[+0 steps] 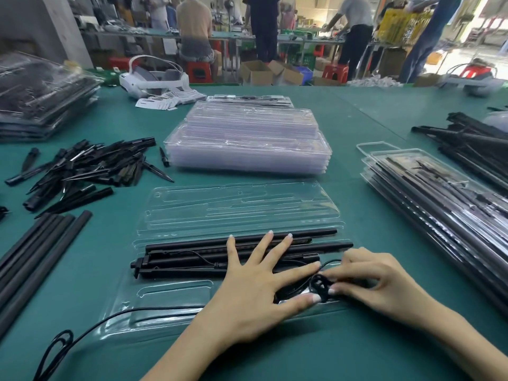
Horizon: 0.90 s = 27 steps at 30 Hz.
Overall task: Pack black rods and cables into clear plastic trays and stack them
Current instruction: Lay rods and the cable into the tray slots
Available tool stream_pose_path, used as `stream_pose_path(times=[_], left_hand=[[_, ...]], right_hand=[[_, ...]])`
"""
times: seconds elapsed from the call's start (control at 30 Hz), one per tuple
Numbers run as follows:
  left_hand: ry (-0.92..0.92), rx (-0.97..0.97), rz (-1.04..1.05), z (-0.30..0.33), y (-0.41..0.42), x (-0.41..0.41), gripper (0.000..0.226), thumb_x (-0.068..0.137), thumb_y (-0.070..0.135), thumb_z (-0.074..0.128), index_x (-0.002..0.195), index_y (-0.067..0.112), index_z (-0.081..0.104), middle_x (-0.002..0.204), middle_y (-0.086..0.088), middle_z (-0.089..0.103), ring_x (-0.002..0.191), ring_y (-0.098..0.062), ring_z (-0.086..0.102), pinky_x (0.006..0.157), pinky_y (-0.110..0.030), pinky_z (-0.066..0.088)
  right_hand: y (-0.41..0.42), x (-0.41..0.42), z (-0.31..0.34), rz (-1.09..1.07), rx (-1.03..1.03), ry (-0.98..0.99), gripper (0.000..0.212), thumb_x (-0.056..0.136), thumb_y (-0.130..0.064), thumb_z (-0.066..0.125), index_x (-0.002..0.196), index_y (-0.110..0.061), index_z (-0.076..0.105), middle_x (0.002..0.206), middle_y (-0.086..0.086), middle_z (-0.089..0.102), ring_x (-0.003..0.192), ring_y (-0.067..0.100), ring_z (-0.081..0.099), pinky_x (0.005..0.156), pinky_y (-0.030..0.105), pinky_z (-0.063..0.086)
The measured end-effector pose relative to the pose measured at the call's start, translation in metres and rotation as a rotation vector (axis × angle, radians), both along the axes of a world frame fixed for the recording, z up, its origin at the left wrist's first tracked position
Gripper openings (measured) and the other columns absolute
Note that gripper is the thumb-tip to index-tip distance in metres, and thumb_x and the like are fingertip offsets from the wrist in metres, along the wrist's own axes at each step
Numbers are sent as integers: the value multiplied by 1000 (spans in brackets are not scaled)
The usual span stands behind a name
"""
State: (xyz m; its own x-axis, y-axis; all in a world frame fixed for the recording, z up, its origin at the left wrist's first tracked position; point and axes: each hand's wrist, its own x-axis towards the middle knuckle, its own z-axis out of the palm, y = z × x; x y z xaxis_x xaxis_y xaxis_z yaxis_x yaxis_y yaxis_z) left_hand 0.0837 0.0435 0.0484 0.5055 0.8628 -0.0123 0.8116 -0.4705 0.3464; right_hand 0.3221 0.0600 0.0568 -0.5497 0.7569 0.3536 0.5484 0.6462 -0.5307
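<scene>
An open clear plastic tray [176, 303] lies in front of me on the green table, its lid half [236, 207] folded away from me. Several black rods [192, 254] sit in the tray's long slots. My left hand [255, 281] lies flat with spread fingers on the rods, its thumb pressing a coiled black cable [320, 285] into the tray's near right pocket. My right hand [376, 281] pinches that coil with curled fingers. The cable's loose end [90, 328] runs left across the tray and loops off the near left corner.
A stack of empty clear trays [247, 138] stands behind the open one. Packed trays [428, 188] are stacked at right, more at far left [41, 100]. Black spikes [88, 166] and long rods [33, 254] lie at left, more rods [472, 138] at far right. People work at benches behind.
</scene>
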Motion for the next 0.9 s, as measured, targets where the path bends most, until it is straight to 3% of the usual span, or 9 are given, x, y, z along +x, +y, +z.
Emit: stream_pose_path(times=[0.17, 0.3, 0.47, 0.57, 0.6, 0.67, 0.73, 0.83, 0.9], left_hand=[[-155, -27, 73, 5, 2, 3, 53, 73, 84, 19, 124, 72, 31, 152, 30, 14, 142, 4, -13, 103, -55, -31], [-207, -21, 146, 8, 1, 14, 42, 79, 75, 32, 117, 63, 47, 144, 32, 26, 143, 1, -8, 98, -54, -36], [-201, 14, 148, 6, -2, 17, 30, 88, 58, 49, 118, 61, 47, 142, 32, 25, 144, -2, -9, 97, -57, -35], [-184, 88, 120, 7, -4, 19, 27, 90, 52, 51, 117, 57, 52, 144, 28, 27, 145, -6, -2, 99, -57, -32], [-164, 137, 104, 8, -5, 19, 25, 90, 49, 53, 115, 55, 56, 144, 25, 32, 146, -10, 6, 102, -61, -27], [-77, 272, 57, 9, -7, 19, 21, 85, 44, 64, 105, 51, 65, 136, 16, 51, 138, -20, 37, 106, -72, 4], [20, 386, 34, 10, -10, 21, 26, 73, 42, 77, 96, 49, 69, 122, 10, 64, 120, -22, 57, 97, -68, 35], [112, 484, -16, 9, -14, 27, 33, 64, 34, 76, 96, 39, 71, 108, 8, 66, 104, -19, 62, 92, -52, 49], [159, 587, -94, 3, -18, 32, 26, 78, 26, 53, 95, 28, 72, 95, 8, 62, 92, -16, 55, 87, -39, 47]], right_hand=[[3, -5, 0, 4, 9, -2, 12, 78, -37, 73, 87, -30, 76, 76, -14, 62, 75, -3, 53, 72, 16, 41], [-1, -7, -1, -52, -7, -14, 16, 80, -46, 68, 80, -32, 76, 121, -7, 55, 117, 9, 49, 98, 26, 38], [-12, -9, -4, -93, -21, -1, 15, 81, -42, 64, 89, -37, 76, 89, -15, 59, 85, 5, 60, 74, 20, 45], [-16, 0, -3, -78, 8, -82, 19, 89, -41, 59, 103, -40, 71, 95, -23, 64, 93, -1, 59, 80, 19, 44], [-17, 4, -2, -75, 23, -117, 22, 90, -43, 57, 107, -39, 70, 102, -25, 65, 101, -1, 58, 86, 22, 43], [-18, 13, 1, -105, 17, -113, 27, 88, -48, 56, 110, -40, 69, 114, -25, 63, 110, 3, 55, 92, 24, 41], [-20, 19, 4, -144, -38, -71, 21, 86, -48, 60, 104, -46, 70, 116, -22, 61, 109, 4, 55, 89, 19, 42], [-17, 18, 7, -146, -124, -48, 16, 78, -46, 67, 92, -50, 72, 104, -21, 65, 99, 1, 57, 82, 16, 43], [-11, 13, 8, -164, -154, -27, 16, 71, -40, 73, 86, -47, 74, 91, -19, 68, 89, 2, 58, 76, 20, 44]])
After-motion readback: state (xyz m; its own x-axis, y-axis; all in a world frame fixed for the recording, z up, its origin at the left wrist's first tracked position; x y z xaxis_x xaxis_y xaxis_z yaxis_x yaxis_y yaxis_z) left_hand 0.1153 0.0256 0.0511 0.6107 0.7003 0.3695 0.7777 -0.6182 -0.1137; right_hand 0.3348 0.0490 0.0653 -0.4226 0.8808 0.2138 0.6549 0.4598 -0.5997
